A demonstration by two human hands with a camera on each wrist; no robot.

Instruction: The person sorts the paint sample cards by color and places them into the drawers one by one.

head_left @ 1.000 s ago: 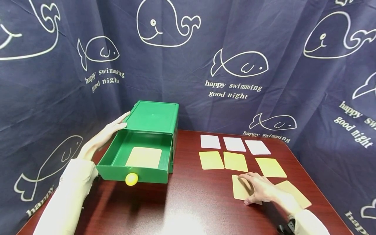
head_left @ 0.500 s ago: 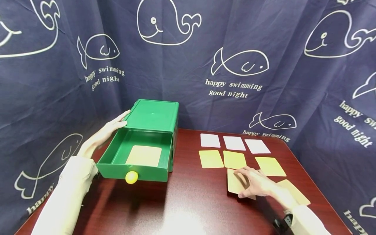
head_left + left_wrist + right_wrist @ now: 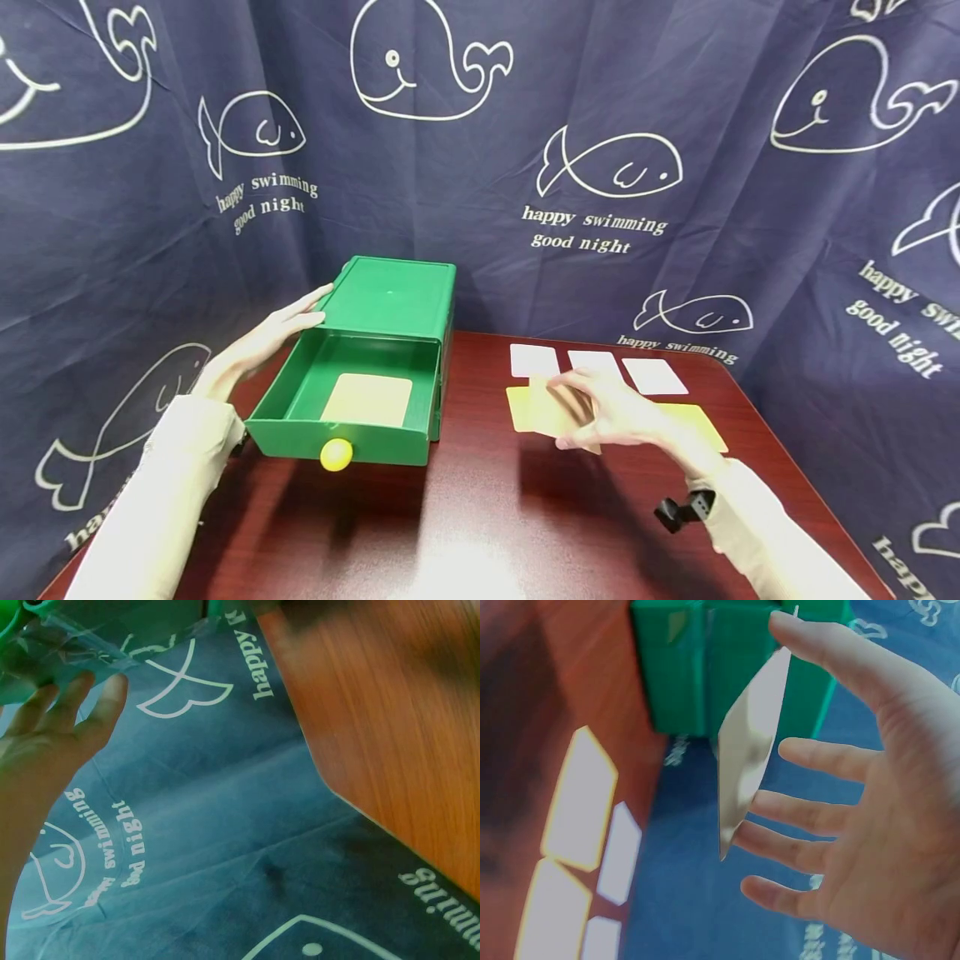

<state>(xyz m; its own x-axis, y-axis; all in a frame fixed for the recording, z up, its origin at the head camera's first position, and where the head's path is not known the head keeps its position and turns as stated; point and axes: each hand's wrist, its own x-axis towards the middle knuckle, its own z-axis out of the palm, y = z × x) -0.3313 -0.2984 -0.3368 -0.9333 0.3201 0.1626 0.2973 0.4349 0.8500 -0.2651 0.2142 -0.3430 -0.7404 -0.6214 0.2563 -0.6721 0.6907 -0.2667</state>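
My right hand (image 3: 611, 412) holds a thin tan card (image 3: 553, 408) by its opposite edges, thumb on one side and fingertips on the other. The card is up over the table and overlaps the yellow cards in the head view. In the right wrist view the card (image 3: 754, 735) stands nearly edge-on, and the palm is bare behind it. My left hand (image 3: 262, 342) rests with extended fingers on the left side of a green drawer box (image 3: 390, 296). Its drawer (image 3: 375, 446), with a round yellow knob, is pulled out, and another tan card (image 3: 367, 400) lies flat inside.
Three white cards (image 3: 534, 361) lie in a row toward the back of the dark red table (image 3: 480, 508). Before them are yellow cards (image 3: 692, 425), partly covered by my right hand and its card. A blue curtain (image 3: 465, 183) with fish drawings hangs behind.
My right hand has lifted the tan card off the table and carried it left and upward, over the yellow cards. My left hand and the green box stay in place.
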